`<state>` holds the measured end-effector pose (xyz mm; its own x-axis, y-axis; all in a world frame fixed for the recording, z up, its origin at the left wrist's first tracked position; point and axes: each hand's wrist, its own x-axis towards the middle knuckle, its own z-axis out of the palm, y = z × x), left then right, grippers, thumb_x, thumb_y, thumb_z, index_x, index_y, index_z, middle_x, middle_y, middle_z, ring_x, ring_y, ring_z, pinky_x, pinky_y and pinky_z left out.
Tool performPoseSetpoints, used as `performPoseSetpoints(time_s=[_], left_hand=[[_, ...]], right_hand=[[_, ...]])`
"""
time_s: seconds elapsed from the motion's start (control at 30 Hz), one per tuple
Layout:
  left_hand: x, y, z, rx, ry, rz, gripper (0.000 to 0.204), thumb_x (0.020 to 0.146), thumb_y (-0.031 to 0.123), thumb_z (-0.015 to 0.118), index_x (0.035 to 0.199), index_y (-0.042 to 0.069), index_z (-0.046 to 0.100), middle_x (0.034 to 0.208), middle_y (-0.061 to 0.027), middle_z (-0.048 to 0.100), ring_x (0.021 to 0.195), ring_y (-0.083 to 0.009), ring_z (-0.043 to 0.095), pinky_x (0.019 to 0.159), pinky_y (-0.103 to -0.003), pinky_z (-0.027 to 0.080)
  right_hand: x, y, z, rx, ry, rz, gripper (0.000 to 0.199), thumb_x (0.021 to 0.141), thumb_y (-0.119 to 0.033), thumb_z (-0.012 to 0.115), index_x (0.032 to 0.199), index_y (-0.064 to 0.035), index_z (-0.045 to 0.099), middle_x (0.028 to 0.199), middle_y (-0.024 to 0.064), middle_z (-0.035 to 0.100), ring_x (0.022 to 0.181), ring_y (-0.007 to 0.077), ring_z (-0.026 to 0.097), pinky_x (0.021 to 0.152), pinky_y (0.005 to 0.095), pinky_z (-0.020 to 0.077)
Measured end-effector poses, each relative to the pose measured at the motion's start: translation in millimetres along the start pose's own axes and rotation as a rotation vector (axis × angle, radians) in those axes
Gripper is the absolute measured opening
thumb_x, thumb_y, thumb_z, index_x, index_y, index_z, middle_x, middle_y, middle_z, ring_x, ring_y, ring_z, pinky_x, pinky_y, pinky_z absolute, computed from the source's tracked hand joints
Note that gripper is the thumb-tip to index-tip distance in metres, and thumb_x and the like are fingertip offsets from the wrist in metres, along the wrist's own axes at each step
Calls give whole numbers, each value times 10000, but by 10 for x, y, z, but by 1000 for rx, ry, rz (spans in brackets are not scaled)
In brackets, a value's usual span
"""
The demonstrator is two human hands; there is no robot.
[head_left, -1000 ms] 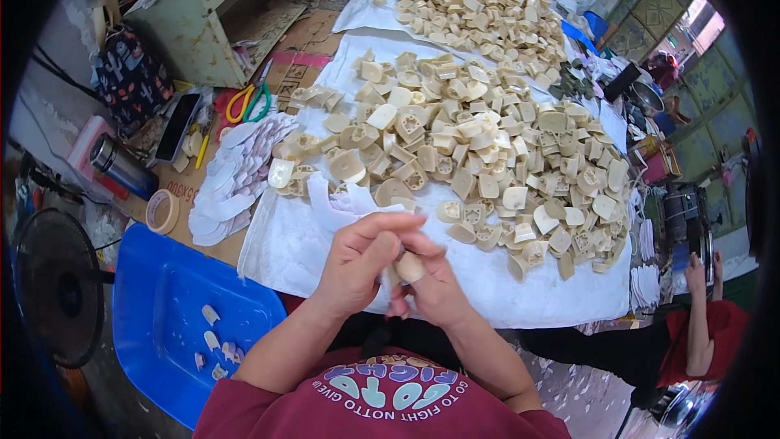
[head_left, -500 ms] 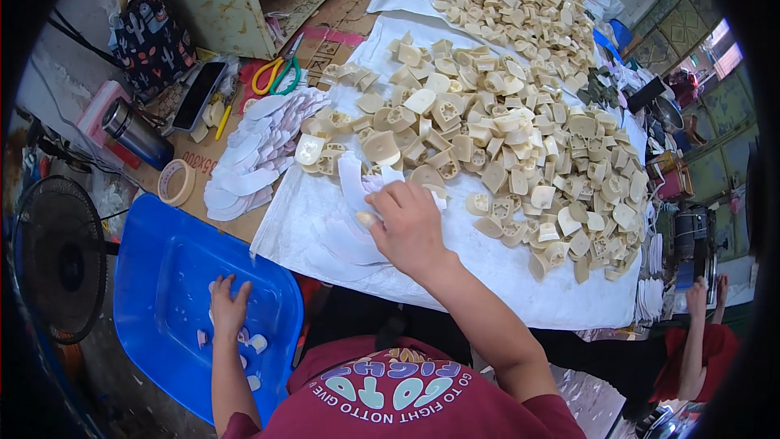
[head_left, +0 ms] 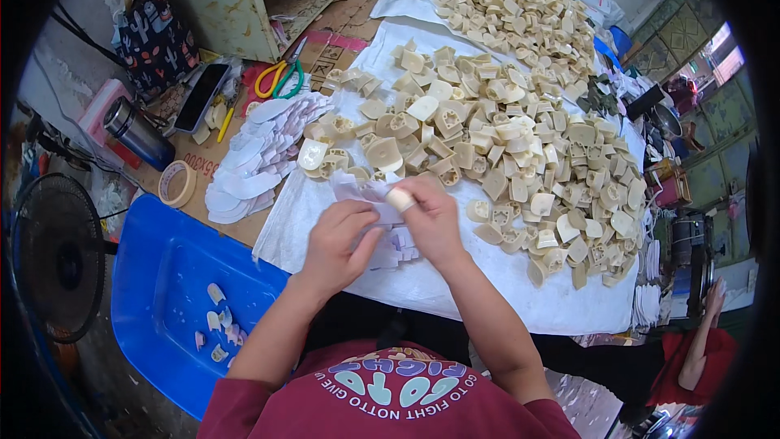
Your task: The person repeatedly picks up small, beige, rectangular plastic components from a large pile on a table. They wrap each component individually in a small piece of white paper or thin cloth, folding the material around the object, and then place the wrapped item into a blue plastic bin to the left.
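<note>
Both of my hands are together over the white cloth [head_left: 280,223] at the table's near edge. Between them is a thin white cut piece [head_left: 374,193]. The curled fingers of my left hand [head_left: 337,245] meet its left side. On the right, my right hand [head_left: 435,219] pinches the piece; a cream-coloured cover wraps that thumb. More whitish cut pieces [head_left: 396,248] lie loose under the hands. Just beyond them spreads a large heap of beige D-shaped plastic blocks [head_left: 496,134], which look like shoe heels. What the hidden fingertips touch cannot be made out.
A blue plastic tub [head_left: 154,276] stands at lower left with several small pieces [head_left: 215,293] inside. Beside the cloth lie a stack of white cutouts [head_left: 252,154], a tape roll [head_left: 176,184] and scissors [head_left: 280,80]. A fan [head_left: 61,260] stands far left; another person [head_left: 691,358] is at right.
My left hand has left the blue tub and come up to the white cut piece beside my right hand. Several small pieces show in the tub. The right hand has shifted slightly right.
</note>
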<state>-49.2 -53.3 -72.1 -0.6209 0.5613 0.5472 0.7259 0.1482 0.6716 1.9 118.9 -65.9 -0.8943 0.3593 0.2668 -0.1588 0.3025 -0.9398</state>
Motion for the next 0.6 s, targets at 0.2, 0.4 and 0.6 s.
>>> performPoseSetpoints(time_s=[0.2, 0.4, 0.6], left_hand=[[-63, -75, 3, -46, 243, -82, 313, 764, 95, 721, 1047, -7, 634, 1099, -174, 615, 1002, -280, 603, 855, -369, 475], [111, 350, 65, -998, -117, -676, 314, 900, 209, 618, 1073, -52, 628, 1129, -134, 621, 976, -217, 623, 790, -342, 524], [356, 322, 215, -1231, 50, -900, 334, 946, 191, 545, 1190, -38, 545, 1123, -157, 620, 1005, -268, 639, 806, -389, 582]], right_hand=[[-164, -150, -498, -195, 294, -207, 178, 784, -41, 683, 963, -33, 683, 991, 96, 626, 911, 208, 611, 800, 309, 489], [-430, -331, -521, -511, 40, -566, 318, 690, -56, 707, 1005, -63, 665, 977, 107, 611, 892, 305, 594, 759, 366, 476], [-652, -103, -1091, -823, 260, -77, 349, 676, -53, 701, 1021, -58, 649, 964, 103, 576, 885, 302, 578, 774, 398, 466]])
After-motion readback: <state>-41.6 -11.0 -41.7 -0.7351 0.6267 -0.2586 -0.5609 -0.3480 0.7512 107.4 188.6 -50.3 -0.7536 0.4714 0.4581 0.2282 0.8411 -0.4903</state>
